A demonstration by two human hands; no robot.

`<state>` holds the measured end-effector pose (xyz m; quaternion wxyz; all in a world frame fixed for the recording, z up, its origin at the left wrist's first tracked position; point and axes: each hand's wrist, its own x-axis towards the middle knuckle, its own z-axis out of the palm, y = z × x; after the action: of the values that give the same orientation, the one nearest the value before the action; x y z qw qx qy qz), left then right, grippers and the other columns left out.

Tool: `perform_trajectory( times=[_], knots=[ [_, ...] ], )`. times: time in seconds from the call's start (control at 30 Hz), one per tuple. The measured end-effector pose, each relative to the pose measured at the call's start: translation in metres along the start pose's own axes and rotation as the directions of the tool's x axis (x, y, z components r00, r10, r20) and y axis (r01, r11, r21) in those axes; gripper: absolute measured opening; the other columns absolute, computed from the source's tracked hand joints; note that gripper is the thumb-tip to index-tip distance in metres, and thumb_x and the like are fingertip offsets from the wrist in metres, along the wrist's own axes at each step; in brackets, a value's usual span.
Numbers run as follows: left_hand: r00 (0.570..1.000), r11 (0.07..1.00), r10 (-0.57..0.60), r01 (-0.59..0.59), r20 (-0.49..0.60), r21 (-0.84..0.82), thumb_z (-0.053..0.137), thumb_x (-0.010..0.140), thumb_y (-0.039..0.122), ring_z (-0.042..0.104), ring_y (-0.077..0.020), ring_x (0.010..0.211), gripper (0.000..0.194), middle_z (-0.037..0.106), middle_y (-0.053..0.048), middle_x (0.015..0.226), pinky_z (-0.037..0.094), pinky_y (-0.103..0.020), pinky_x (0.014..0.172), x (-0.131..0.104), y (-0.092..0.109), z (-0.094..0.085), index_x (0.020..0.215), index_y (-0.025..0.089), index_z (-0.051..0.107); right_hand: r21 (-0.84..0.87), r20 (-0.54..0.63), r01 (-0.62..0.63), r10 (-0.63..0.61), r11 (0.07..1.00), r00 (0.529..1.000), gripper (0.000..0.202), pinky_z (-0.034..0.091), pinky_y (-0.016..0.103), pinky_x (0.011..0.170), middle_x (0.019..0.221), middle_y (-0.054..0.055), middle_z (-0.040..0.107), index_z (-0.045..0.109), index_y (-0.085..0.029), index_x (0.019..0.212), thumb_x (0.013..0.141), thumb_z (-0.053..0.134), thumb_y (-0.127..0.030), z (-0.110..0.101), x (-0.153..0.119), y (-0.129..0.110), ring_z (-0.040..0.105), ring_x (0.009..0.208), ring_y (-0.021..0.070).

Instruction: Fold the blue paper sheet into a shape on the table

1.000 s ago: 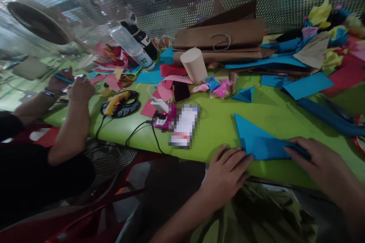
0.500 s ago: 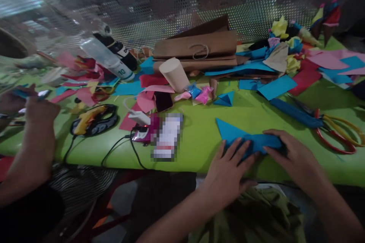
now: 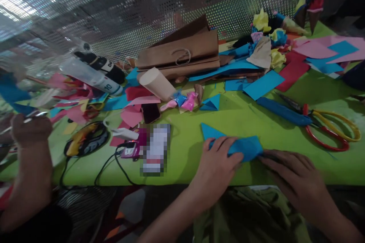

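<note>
A folded piece of blue paper lies near the front edge of the green table, its pointed end toward the upper left. My left hand is closed on its left part, the fingers over the top and the thumb along the near side. At the paper's right end, my right hand pinches the corner with its fingers together; part of that corner is hidden. Just beyond the paper sits a small folded blue paper piece. Scissors with red and yellow handles lie to the right, by a blue-handled tool.
Left of my hands are a phone, a purple power adapter with cables and a yellow-black glue gun. Brown paper, a cream roll and coloured scraps line the back. At far left, another person's hand holds scissors.
My right hand has moved down and round to the paper's right end. My left fingers have curled closer together. The view has shifted rightward, and the other person's hand now holds up scissors.
</note>
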<state>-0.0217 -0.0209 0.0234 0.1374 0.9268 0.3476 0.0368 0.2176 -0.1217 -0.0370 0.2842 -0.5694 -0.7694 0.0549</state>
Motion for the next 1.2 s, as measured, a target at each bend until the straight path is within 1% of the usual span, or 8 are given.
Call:
perform_trajectory(
  times=[0.07,0.2,0.27,0.4,0.57,0.73,1.0,1.2],
  knots=[
    [0.999,0.999,-0.034,0.034,-0.004,-0.036,0.062,0.095,0.026,0.051,-0.0298,0.129,0.023,0.056,-0.008,0.145,0.04,-0.052,0.103,0.006,0.0,0.001,0.118,0.027,0.064,0.016,-0.001,-0.004,0.004,1.0,1.0,0.038,0.05,0.045,0.086,0.127,0.006,0.07,0.063,-0.032,0.13,0.095,0.058,-0.019,-0.001,0.0,0.0,0.067,0.107,0.0274],
    [0.988,0.986,-0.143,0.138,-0.053,-0.092,0.069,0.091,0.033,0.055,-0.0303,0.121,0.069,0.061,-0.012,0.135,0.044,-0.05,0.1,0.006,0.0,0.002,0.151,0.025,0.037,0.087,-0.036,-0.093,0.097,0.992,0.995,0.044,0.051,0.045,0.092,0.125,0.008,0.07,0.054,-0.028,0.14,0.097,0.058,-0.023,-0.003,-0.002,0.001,0.066,0.108,0.0274],
    [0.986,0.987,-0.149,0.142,-0.079,-0.081,0.069,0.09,0.033,0.056,-0.0304,0.117,0.08,0.061,-0.012,0.131,0.046,-0.049,0.098,0.004,0.001,0.002,0.157,0.024,0.026,0.116,-0.022,-0.153,0.157,0.981,0.987,0.043,0.051,0.047,0.095,0.125,0.009,0.069,0.052,-0.027,0.141,0.098,0.056,-0.026,-0.003,-0.001,0.001,0.065,0.11,0.0283],
    [0.992,0.995,-0.05,0.04,-0.12,-0.087,0.063,0.094,0.025,0.059,-0.026,0.117,0.062,0.064,-0.011,0.125,0.041,-0.049,0.11,-0.001,0.004,0.003,0.151,0.023,0.038,0.136,0.022,-0.206,0.205,0.969,0.979,0.045,0.051,0.05,0.095,0.125,0.009,0.068,0.05,-0.028,0.143,0.098,0.056,-0.032,-0.004,0.006,0.003,0.065,0.11,0.0299],
    [0.989,0.989,0.067,-0.083,-0.131,-0.122,0.058,0.092,0.012,0.063,-0.0224,0.118,0.024,0.073,-0.004,0.111,0.032,-0.052,0.119,-0.006,0.001,0.006,0.112,0.023,0.064,0.17,0.078,-0.122,0.11,0.978,0.991,0.04,0.055,0.045,0.087,0.124,0.005,0.069,0.058,-0.036,0.136,0.097,0.054,-0.027,-0.004,0.016,0.01,0.067,0.107,0.0271],
    [0.985,0.987,0.114,-0.127,-0.13,-0.098,0.053,0.095,0.012,0.062,-0.0202,0.125,0.018,0.075,-0.003,0.105,0.034,-0.049,0.12,-0.011,0.0,0.007,0.102,0.022,0.066,0.171,0.112,-0.095,0.077,0.981,0.991,0.039,0.055,0.045,0.085,0.125,0.005,0.069,0.064,-0.038,0.13,0.095,0.054,-0.024,-0.003,0.014,0.016,0.067,0.107,0.0277],
    [0.989,0.975,0.06,-0.087,-0.135,-0.203,0.059,0.093,0.014,0.064,-0.0201,0.123,0.015,0.076,-0.003,0.105,0.038,-0.045,0.117,-0.012,-0.002,0.006,0.105,0.021,0.064,0.143,0.092,-0.113,0.1,0.983,0.991,0.029,0.055,0.045,0.083,0.117,0.004,0.071,0.072,-0.038,0.118,0.096,0.055,-0.029,-0.002,0.02,0.014,0.068,0.101,0.0273],
    [0.984,0.961,-0.038,-0.011,-0.172,-0.275,0.062,0.094,0.02,0.07,-0.0206,0.108,0.008,0.076,-0.003,0.109,0.048,-0.04,0.096,-0.005,-0.006,0.001,0.103,0.021,0.061,0.169,0.068,-0.146,0.137,0.975,0.988,0.022,0.055,0.044,0.081,0.109,0.006,0.073,0.076,-0.03,0.098,0.099,0.055,-0.037,-0.002,0.028,0.01,0.07,0.096,0.0265]
  ],
)
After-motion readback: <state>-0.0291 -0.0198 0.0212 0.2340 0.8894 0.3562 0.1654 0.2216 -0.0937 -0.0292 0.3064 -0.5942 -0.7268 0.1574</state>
